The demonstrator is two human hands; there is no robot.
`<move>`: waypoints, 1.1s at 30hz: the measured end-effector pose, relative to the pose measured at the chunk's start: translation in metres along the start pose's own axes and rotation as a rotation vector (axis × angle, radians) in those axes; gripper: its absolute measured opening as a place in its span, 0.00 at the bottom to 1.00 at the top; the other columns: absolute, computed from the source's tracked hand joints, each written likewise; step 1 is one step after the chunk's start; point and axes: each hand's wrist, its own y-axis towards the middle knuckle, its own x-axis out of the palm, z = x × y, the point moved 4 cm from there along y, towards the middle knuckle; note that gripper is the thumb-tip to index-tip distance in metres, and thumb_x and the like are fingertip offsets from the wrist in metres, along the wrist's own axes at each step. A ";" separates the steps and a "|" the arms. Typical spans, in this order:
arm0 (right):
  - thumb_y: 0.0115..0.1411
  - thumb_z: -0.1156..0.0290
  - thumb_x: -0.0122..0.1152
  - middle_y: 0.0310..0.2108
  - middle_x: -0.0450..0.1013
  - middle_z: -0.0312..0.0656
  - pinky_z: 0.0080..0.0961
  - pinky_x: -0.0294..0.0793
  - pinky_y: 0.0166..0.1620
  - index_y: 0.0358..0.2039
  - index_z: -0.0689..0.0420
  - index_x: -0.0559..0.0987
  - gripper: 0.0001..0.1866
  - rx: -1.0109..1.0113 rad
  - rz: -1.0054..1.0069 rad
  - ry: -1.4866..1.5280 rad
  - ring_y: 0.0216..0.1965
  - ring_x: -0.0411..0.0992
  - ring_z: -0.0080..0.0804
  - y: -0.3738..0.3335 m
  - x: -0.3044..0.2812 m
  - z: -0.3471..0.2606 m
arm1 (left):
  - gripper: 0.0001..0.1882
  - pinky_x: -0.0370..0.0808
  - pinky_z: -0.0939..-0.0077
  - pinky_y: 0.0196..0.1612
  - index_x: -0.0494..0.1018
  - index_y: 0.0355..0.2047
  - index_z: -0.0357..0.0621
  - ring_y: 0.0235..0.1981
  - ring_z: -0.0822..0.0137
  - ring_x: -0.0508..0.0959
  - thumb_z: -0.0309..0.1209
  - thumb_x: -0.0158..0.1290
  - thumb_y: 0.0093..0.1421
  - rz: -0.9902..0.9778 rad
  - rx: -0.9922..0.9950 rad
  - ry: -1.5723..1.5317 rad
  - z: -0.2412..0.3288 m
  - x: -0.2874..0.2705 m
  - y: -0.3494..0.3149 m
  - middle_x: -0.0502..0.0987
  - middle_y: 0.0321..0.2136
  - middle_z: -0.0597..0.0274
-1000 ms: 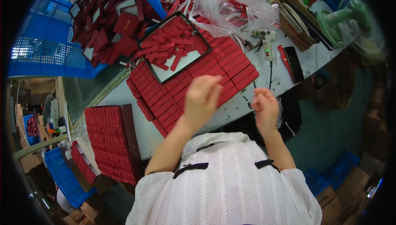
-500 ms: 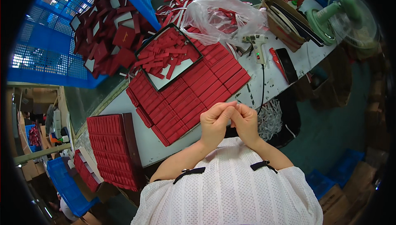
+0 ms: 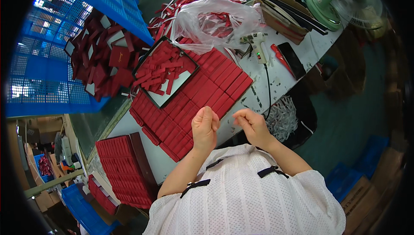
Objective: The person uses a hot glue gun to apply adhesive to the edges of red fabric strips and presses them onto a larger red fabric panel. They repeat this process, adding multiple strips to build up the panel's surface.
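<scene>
My left hand is curled into a fist, thumb up, over the near edge of the rows of red boxes. To its right, my right hand has thumb and finger pinched together. A gap separates the two hands. Anything held in either one is hidden or too small to name. Beyond the left hand, a black-rimmed tray full of short red strips rests on the boxes.
A glue gun, a red-handled tool and a phone lie right. Behind are a plastic bag, a cardboard box and a green fan. Left stand a blue crate of red boxes and another red stack.
My hands, together before, have come apart. The left moved left, and the right drew slightly right. The whole view has shifted a little.
</scene>
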 end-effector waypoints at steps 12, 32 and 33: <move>0.54 0.70 0.57 0.27 0.73 0.44 0.25 0.70 0.31 0.42 0.59 0.73 0.15 -0.035 0.166 -0.219 0.27 0.72 0.31 0.094 -0.073 0.020 | 0.34 0.54 0.53 0.58 0.66 0.52 0.51 0.59 0.42 0.51 0.31 0.64 0.42 -0.143 0.845 1.846 0.075 0.030 0.135 0.53 0.58 0.47; 0.48 0.67 0.55 0.30 0.75 0.49 0.40 0.71 0.38 0.31 0.57 0.77 0.10 -0.018 0.250 -0.602 0.35 0.73 0.49 0.327 -0.105 0.051 | 0.05 0.70 0.60 0.37 0.69 0.32 0.36 0.34 0.46 0.74 0.20 0.46 0.53 0.005 0.715 1.803 0.149 0.000 0.279 0.73 0.32 0.47; 0.50 0.68 0.55 0.27 0.75 0.48 0.36 0.71 0.36 0.30 0.58 0.76 0.09 -0.074 0.222 -0.561 0.31 0.74 0.45 0.330 -0.099 0.045 | 0.05 0.70 0.61 0.37 0.69 0.31 0.36 0.33 0.47 0.74 0.20 0.46 0.53 0.029 0.703 1.755 0.150 0.000 0.279 0.73 0.31 0.47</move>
